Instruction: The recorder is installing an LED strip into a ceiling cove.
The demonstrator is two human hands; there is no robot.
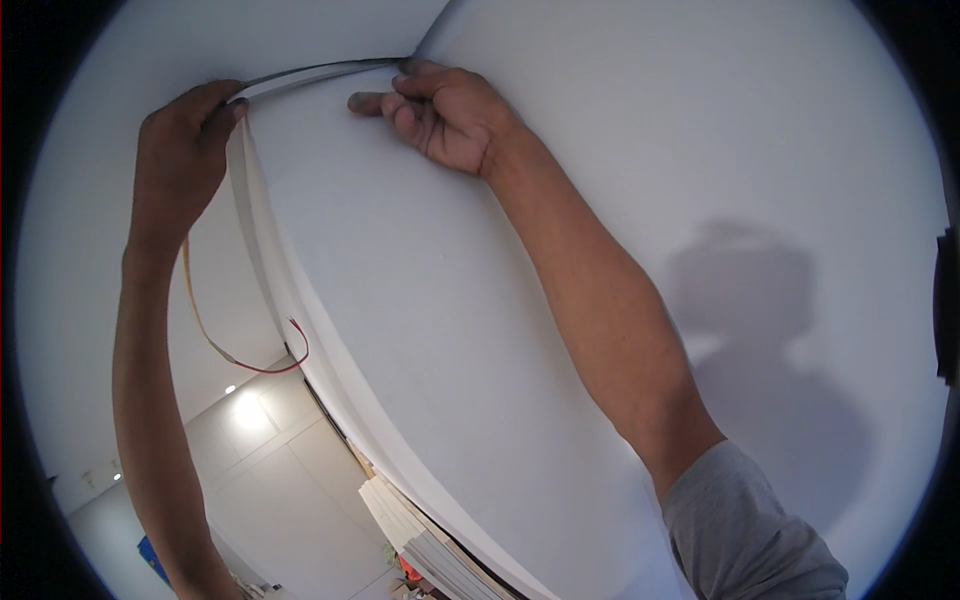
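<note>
My left hand (185, 165) is raised to the upper left, thumb and fingers pinched at the end of a recess below the ceiling. From below this hand hangs a thin yellowish LED strip (192, 290), curving down to a red and dark wire tail (300, 350) with a loose end. Between my hands runs a pale narrow band (310, 77) with a dark upper edge. Its far end meets the corner, where a fingertip of my right hand (450, 120) touches it. The other right fingers are apart, some loosely curled, one stretched left. What lies inside the left pinch is mostly hidden.
A white wall panel (400, 290) fills the middle, with a pale raised edge (330, 350) along its left. A plain wall (800, 180) with a shadow stands at right. Far below are stacked white boards (410, 530) and lit ceiling spots (230, 388).
</note>
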